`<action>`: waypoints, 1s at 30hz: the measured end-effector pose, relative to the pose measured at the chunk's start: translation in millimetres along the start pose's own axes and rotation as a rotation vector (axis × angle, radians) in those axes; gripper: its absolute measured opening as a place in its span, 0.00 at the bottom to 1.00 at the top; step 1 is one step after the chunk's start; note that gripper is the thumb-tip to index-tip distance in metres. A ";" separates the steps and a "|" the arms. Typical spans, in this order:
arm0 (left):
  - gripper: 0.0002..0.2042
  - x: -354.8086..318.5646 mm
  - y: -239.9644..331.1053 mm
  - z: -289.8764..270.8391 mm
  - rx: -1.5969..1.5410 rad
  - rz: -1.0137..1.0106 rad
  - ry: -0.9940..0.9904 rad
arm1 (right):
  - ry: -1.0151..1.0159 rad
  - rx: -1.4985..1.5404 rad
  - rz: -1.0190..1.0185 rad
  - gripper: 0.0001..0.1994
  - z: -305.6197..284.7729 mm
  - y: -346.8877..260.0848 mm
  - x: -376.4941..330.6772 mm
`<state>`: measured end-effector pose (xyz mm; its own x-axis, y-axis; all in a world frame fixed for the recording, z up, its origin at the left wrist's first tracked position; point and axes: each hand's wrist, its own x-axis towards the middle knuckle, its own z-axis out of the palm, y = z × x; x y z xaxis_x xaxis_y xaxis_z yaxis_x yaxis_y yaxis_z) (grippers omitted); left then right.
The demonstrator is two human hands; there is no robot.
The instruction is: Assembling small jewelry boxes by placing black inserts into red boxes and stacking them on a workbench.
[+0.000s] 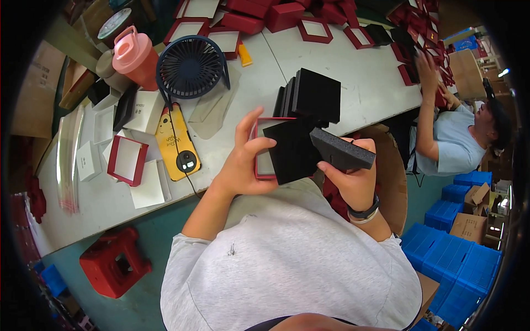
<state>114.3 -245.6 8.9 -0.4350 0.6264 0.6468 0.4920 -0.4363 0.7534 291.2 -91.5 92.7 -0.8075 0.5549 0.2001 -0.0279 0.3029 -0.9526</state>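
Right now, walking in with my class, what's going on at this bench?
The person's left hand holds an open red box with a pale inside. The right hand grips a dark foam pad, and a flat black piece partly covers the box. Black pads stand stacked just beyond. At the right, another person reaches among more red boxes.

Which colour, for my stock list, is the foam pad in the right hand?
The foam pad is dark grey, best seen in the head view.
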 end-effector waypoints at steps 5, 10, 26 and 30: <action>0.29 8.2 22.7 -0.2 0.194 0.183 0.064 | 0.061 -0.103 0.040 0.24 -2.5 -9.3 2.0; 0.16 0.2 20.8 -0.2 0.247 0.211 -0.058 | 0.143 0.420 0.171 0.26 0.3 -5.9 7.2; 0.29 -10.1 8.5 13.0 0.185 0.212 0.070 | -0.293 0.132 0.061 0.31 -53.7 -9.5 22.5; 0.60 -8.9 -5.5 12.3 -0.001 0.166 0.124 | -0.466 -0.390 -0.260 0.30 -27.9 -26.4 36.1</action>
<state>124.7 -240.9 -2.5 -0.4372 0.4618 0.7717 0.5640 -0.5276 0.6352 279.3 -57.8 131.5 -0.9761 0.0588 0.2091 -0.1119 0.6892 -0.7159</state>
